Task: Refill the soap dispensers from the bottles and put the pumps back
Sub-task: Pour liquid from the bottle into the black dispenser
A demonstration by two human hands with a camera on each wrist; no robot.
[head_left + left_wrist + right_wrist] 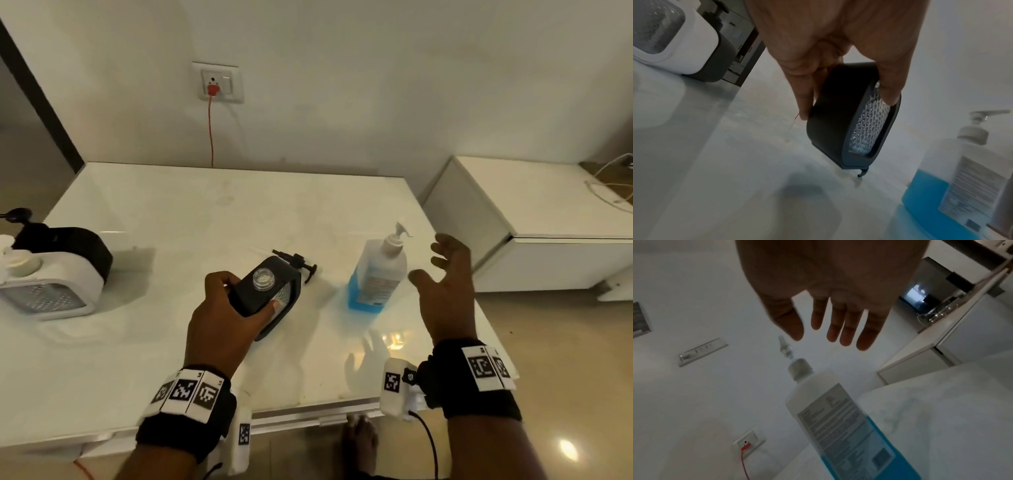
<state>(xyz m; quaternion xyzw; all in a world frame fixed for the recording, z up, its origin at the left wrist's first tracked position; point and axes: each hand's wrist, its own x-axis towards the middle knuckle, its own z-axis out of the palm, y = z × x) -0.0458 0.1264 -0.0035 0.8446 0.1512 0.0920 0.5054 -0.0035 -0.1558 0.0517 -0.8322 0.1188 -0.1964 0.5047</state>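
Note:
My left hand [236, 301] grips a black soap dispenser [267, 294] with a clear textured front, tilted above the table; its round neck is uncovered. In the left wrist view the fingers [803, 104] wrap the black dispenser [851, 123] from both sides. Its black pump [297, 263] lies on the table just behind it. A clear bottle of blue soap [375, 274] with a white pump stands to the right. My right hand [442, 274] hovers open beside the bottle, fingers spread, touching nothing. The right wrist view shows the bottle [840, 421] below the fingertips [846, 335].
A white dispenser [51, 284] and a black one [68, 250] stand at the table's left edge. A red cable [210, 133] hangs from a wall socket [219, 82]. A low white cabinet [534, 219] stands to the right. The white table [171, 342] reaches the front edge near my wrists.

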